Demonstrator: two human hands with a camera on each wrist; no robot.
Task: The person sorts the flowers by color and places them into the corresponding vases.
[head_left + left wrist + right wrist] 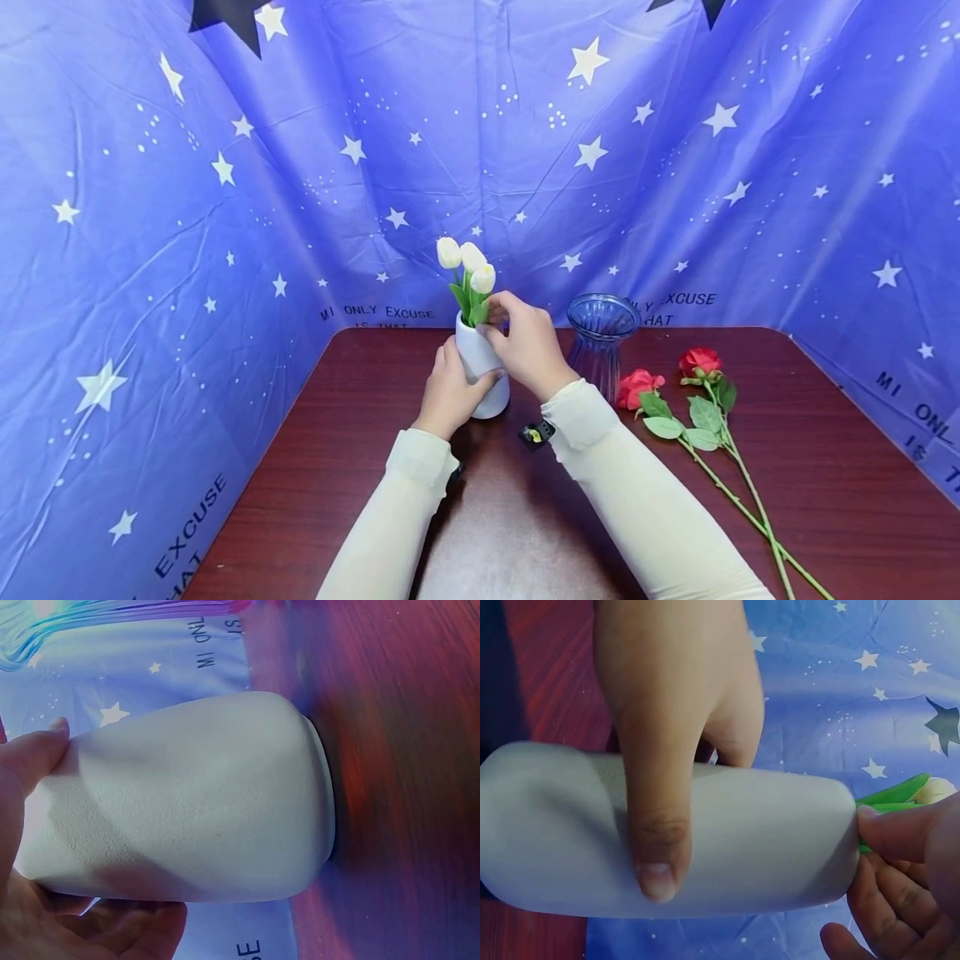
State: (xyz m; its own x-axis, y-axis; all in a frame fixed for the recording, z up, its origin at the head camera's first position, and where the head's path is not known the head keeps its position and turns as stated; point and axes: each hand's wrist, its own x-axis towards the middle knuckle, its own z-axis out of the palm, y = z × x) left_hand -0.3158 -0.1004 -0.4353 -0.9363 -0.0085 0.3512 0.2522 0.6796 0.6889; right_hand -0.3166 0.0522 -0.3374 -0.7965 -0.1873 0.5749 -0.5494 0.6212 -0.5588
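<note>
The red-brown table's (300, 467) far edge runs beyond both hands, with wide tabletop left of the left hand (452, 390), which wraps around the white vase (476, 348), while the right hand (531, 343) pinches the white tulips (472, 257) by their green stems at its top.
</note>
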